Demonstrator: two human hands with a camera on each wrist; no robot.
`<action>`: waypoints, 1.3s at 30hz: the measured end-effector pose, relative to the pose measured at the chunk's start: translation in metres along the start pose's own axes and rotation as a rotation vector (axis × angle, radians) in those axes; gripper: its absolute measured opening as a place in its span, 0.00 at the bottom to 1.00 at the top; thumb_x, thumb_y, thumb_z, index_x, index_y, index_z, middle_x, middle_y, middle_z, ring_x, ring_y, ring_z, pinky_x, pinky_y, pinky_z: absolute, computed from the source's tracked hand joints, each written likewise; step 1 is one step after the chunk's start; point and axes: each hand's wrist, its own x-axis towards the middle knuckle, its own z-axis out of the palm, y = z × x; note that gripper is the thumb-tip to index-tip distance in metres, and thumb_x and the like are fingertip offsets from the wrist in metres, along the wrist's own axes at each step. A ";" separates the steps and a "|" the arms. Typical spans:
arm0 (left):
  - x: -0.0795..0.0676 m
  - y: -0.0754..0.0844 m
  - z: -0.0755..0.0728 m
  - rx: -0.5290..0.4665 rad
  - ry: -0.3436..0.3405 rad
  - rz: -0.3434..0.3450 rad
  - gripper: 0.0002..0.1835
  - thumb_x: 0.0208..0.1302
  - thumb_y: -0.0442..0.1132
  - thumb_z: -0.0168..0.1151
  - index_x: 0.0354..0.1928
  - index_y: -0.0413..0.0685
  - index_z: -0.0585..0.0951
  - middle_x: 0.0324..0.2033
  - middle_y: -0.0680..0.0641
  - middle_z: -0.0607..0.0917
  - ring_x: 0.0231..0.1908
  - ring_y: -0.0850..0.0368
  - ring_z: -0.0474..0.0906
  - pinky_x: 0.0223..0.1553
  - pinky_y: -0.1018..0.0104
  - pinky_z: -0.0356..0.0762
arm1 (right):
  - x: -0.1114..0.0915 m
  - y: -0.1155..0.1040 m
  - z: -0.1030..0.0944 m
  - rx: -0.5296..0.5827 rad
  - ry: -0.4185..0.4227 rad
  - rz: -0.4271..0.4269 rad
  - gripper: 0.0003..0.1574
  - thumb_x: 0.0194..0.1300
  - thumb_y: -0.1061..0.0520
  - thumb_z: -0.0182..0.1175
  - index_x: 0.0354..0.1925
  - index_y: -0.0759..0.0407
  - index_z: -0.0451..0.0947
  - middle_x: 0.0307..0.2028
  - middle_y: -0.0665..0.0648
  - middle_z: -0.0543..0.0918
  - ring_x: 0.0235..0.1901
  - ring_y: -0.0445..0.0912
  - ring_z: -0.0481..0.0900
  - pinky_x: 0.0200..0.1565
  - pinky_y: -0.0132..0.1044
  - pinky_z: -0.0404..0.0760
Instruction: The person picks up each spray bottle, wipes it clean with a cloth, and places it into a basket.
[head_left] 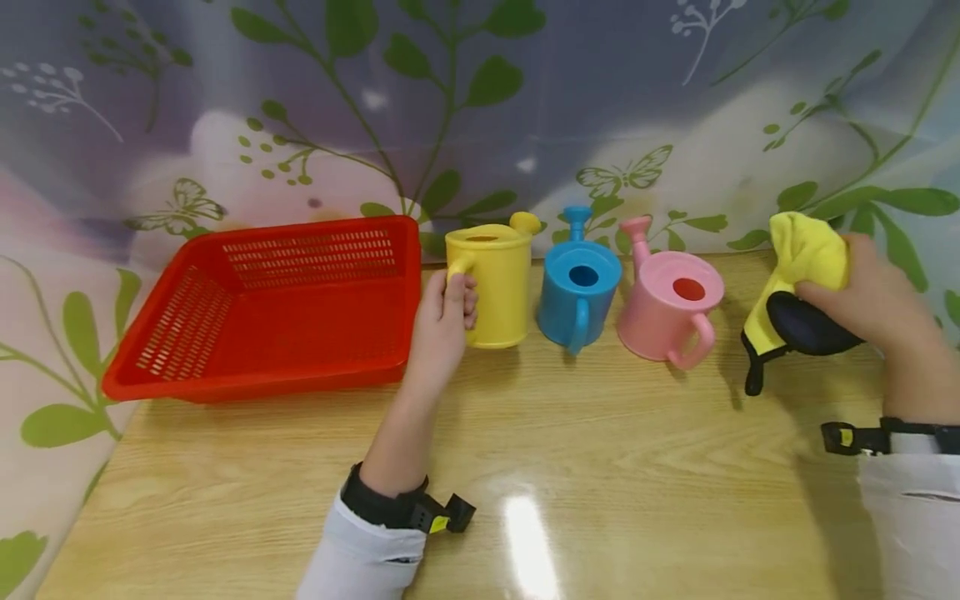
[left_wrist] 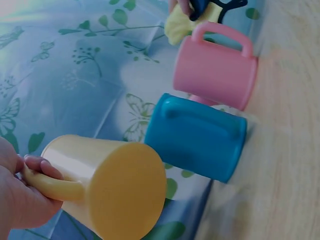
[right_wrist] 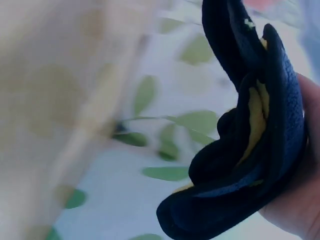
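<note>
My left hand (head_left: pixel 441 329) grips the handle of a yellow watering can (head_left: pixel 501 292), fingers curled round it. The can is off the table, and its base shows in the left wrist view. To its right stand a blue watering can (head_left: pixel 564 304) and a pink watering can (head_left: pixel 652 321), both upright with their spouts toward the back. At far right my right hand (head_left: pixel 888 292) holds a soft yellow and black fabric item (head_left: pixel 806 250) above the table. Its dark folded edges (right_wrist: pixel 225 187) fill much of the right wrist view; its exact kind is unclear.
A red plastic basket (head_left: pixel 315 325) with slotted walls sits left of the yellow can. Behind everything hangs a cloth (head_left: pixel 540 108) printed with leaves and butterflies. The wooden table (head_left: pixel 637 483) stretches toward me in front of the cans.
</note>
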 end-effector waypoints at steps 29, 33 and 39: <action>-0.024 0.032 -0.001 -0.329 0.017 0.020 0.13 0.71 0.43 0.40 0.30 0.44 0.66 0.15 0.52 0.58 0.14 0.63 0.51 0.15 0.75 0.51 | -0.069 -0.214 0.042 0.134 0.381 -0.848 0.34 0.50 0.56 0.52 0.56 0.66 0.60 0.43 0.68 0.72 0.36 0.57 0.65 0.38 0.50 0.63; -0.033 0.036 0.000 -0.332 -0.006 -0.004 0.13 0.70 0.44 0.42 0.30 0.44 0.66 0.15 0.53 0.57 0.13 0.62 0.50 0.15 0.74 0.49 | -0.072 -0.229 0.058 0.083 0.472 -0.941 0.33 0.49 0.54 0.47 0.54 0.67 0.63 0.36 0.67 0.72 0.31 0.56 0.65 0.35 0.48 0.66; -0.041 0.042 0.004 -0.355 -0.045 -0.009 0.13 0.69 0.44 0.42 0.29 0.44 0.65 0.13 0.54 0.57 0.12 0.62 0.48 0.14 0.73 0.45 | -0.076 -0.238 0.067 -0.010 0.529 -0.955 0.36 0.48 0.51 0.45 0.55 0.67 0.62 0.33 0.65 0.69 0.29 0.57 0.65 0.32 0.48 0.66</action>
